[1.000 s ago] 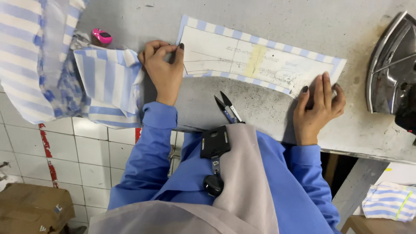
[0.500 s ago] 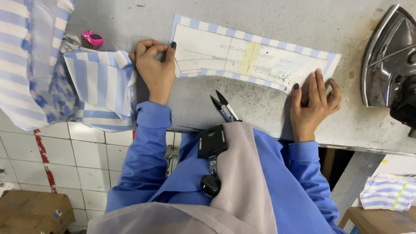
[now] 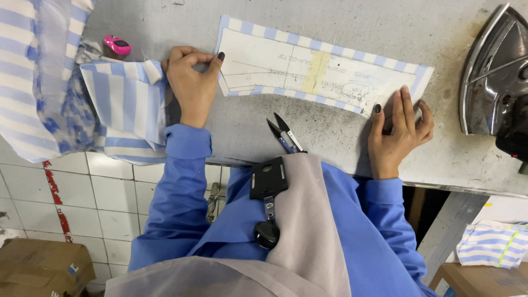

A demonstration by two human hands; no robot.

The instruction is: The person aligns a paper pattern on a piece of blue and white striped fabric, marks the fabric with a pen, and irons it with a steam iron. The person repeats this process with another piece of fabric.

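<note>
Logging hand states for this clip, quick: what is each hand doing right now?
Left hand: fingers pinched at the left end of the paper pattern.
Right hand: open, flat on the pattern's right end.

Iron (image 3: 495,77) cut off by right edge. Striped fabric pile (image 3: 33,77) runs off left and top. Thread snips (image 3: 285,133) handles hidden under grey apron (image 3: 308,220). Left hand (image 3: 191,82) fingers curl over something too small to tell. Cardboard box (image 3: 38,269) cropped bottom-left.
</note>
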